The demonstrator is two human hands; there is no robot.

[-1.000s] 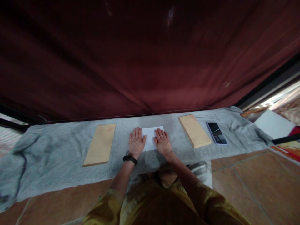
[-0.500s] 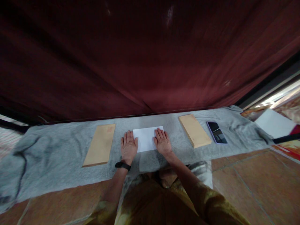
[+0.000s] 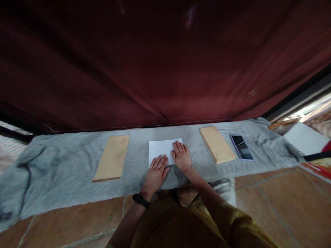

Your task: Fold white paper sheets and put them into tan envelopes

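Observation:
A folded white paper lies on a grey cloth spread over the floor. My right hand rests flat on the paper's right part, fingers stretched out. My left hand lies flat with fingers spread at the paper's near edge, its fingertips touching that edge; a black band is on its wrist. A brown envelope lies to the left of the paper, and a stack of brown envelopes to the right.
A phone with a dark screen lies right of the envelope stack. A dark red curtain hangs behind the cloth. Terracotta floor tiles lie in front, and a white sheet is at the far right.
My left hand has slid from the paper's left side back toward me to its near edge. My right hand has stayed on the paper.

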